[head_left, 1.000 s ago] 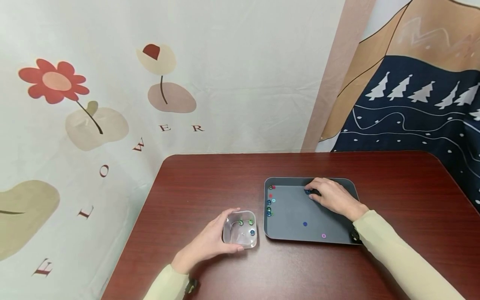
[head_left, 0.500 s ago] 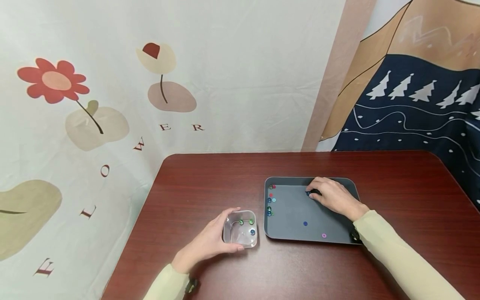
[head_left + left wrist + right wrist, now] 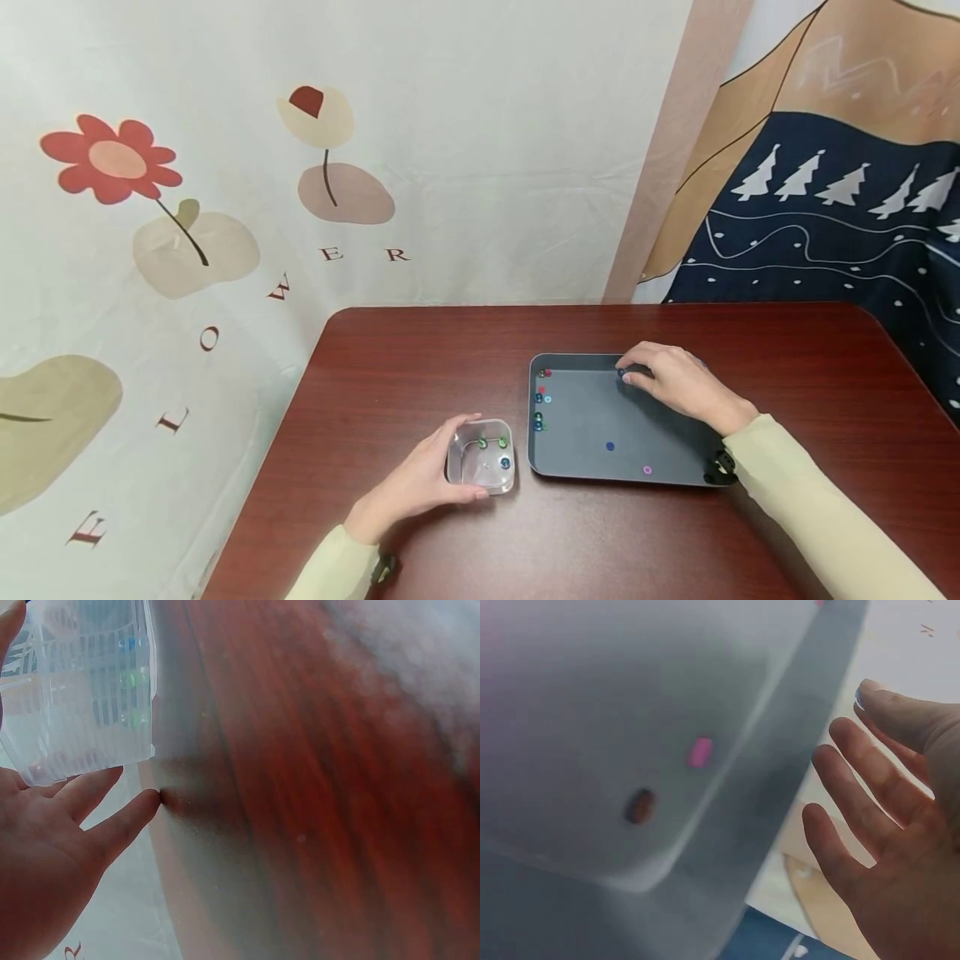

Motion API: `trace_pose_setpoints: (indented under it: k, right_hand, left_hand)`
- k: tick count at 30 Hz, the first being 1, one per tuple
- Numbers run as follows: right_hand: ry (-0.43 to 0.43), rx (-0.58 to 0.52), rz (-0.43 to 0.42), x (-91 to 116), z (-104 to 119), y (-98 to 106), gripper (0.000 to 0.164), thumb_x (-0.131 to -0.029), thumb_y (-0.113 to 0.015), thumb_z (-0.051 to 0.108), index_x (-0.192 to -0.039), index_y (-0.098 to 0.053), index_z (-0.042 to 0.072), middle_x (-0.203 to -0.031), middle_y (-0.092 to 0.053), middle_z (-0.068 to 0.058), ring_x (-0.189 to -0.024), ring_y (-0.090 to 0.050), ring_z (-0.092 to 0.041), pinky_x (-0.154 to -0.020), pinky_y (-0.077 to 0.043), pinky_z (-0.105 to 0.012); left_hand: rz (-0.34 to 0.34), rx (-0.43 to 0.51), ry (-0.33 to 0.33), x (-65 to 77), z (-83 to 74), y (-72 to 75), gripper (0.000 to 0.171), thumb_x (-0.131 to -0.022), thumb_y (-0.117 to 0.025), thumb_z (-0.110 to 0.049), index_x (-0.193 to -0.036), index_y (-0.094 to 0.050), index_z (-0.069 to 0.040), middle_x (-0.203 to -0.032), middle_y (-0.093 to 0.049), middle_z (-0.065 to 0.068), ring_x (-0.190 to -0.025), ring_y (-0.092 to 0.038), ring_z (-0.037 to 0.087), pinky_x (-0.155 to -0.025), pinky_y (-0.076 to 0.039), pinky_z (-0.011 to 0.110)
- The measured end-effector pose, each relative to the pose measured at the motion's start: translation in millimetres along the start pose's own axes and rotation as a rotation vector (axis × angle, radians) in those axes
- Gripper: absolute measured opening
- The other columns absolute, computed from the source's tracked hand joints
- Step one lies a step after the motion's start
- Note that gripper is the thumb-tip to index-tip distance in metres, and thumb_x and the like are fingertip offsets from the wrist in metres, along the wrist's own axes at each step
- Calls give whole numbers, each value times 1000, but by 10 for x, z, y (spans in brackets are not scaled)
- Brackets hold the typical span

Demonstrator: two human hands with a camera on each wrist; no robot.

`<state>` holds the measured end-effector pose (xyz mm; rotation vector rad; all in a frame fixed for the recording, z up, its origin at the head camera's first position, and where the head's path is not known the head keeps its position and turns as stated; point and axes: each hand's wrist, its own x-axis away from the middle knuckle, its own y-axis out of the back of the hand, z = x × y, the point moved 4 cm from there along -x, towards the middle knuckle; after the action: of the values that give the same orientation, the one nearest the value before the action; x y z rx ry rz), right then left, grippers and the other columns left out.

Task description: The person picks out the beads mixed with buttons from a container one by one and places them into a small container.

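My left hand [image 3: 416, 483] grips a small clear plastic box [image 3: 465, 477] on the table, thumb on the near side and fingers on the far side. Two green marbles [image 3: 502, 443] and a blue marble [image 3: 505, 463] lie inside. Over the far part of the grey tray [image 3: 577, 467], my right hand [image 3: 678, 383] pinches a dark blue marble [image 3: 621, 374] between thumb and forefinger. In the right wrist view only a blue sliver [image 3: 859, 696] of it shows at the thumb tip; the other fingers are extended.
Several marbles and small beads line the tray's left side, among them a blue marble [image 3: 538, 398] and a light blue ring [image 3: 547, 400]. A dark blue disc [image 3: 610, 447] and a pink ring [image 3: 647, 470] lie nearer the front. The brown table [image 3: 420, 367] meets a printed curtain [image 3: 487, 167].
My right hand has lifted from the tray floor and shifted slightly back and right, bringing the blue marble up with it. The left hand and the box have stayed put.
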<state>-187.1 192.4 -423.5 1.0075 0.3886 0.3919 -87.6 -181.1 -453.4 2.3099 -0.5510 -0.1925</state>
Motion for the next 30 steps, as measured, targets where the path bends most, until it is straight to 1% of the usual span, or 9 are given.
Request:
trace_pose_setpoints:
  k: [3, 5, 7, 9, 11, 14, 22, 27, 30]
  right_hand:
    - [16, -7, -26, 10, 59, 80, 24, -93, -78, 11, -116, -75, 8, -115, -72, -7, -90, -69, -18, -81, -59, -43]
    - [31, -1, -46, 23, 104, 130, 25, -92, -79, 11, -116, -75, 9, -117, -72, -7, -86, -67, -16, -77, -59, -40]
    - [45, 5, -66, 40, 149, 175, 25, -92, -79, 11, -116, -75, 9, -119, -71, -8, -87, -67, -17, -75, -59, -40]
    - [59, 13, -84, 60, 197, 213, 25, -91, -80, 12, -116, -75, 10, -121, -71, -8, -100, -66, -21, -82, -58, -43]
    - [73, 14, -101, 82, 248, 242, 25, -91, -80, 12, -116, -76, 10, -122, -70, -9, -109, -65, -26, -87, -57, -48]
    - [95, 8, -135, 119, 328, 273, 25, -90, -81, 12, -115, -76, 10, -123, -70, -8, -115, -64, -28, -92, -56, -51]
    - [141, -20, -236, 234, 544, 294, 29, -86, -84, 9, -114, -77, 11, -123, -70, -6, -114, -65, -26, -90, -57, -50]
    - [186, -22, -296, 282, 716, 205, 30, -85, -85, 12, -114, -77, 12, -123, -70, -3, -114, -66, -23, -89, -57, -47]
    - [207, -49, -319, 304, 837, 117, 30, -85, -85, 14, -114, -77, 15, -124, -70, 0, -114, -66, -21, -89, -57, -46]
  left_hand:
    - [3, 2, 5, -1, 2, 2, 100, -71, -95, -44, -153, -42, -19, -142, -58, 1, -124, -57, 17, -107, -48, 48]
    - [3, 2, 8, -2, 5, 3, 101, -71, -94, -46, -153, -42, -19, -142, -58, 1, -124, -57, 17, -108, -48, 48]
    - [3, 3, 8, -4, 6, 3, 101, -71, -94, -47, -153, -42, -19, -142, -58, 1, -124, -57, 16, -107, -48, 48]
    - [2, 5, 9, -7, 6, 2, 101, -71, -94, -47, -153, -42, -19, -142, -58, 1, -124, -57, 16, -108, -47, 48]
    - [2, 9, 8, -10, 3, 2, 101, -71, -94, -47, -154, -42, -19, -142, -58, 1, -125, -57, 17, -108, -47, 48]
    - [3, 14, 9, -9, -3, 2, 102, -71, -94, -46, -154, -42, -18, -142, -57, 2, -125, -57, 18, -108, -47, 50]
    - [4, 22, 12, -25, 0, -8, 102, -71, -95, -43, -154, -41, -20, -142, -58, 2, -126, -57, 19, -109, -46, 50]
    - [5, 18, 15, -22, 4, -9, 102, -70, -95, -42, -154, -41, -20, -142, -58, 1, -126, -56, 19, -109, -46, 50]
    - [6, 15, 15, -17, 7, -9, 101, -71, -95, -42, -154, -41, -20, -142, -58, 1, -127, -56, 19, -110, -45, 50]
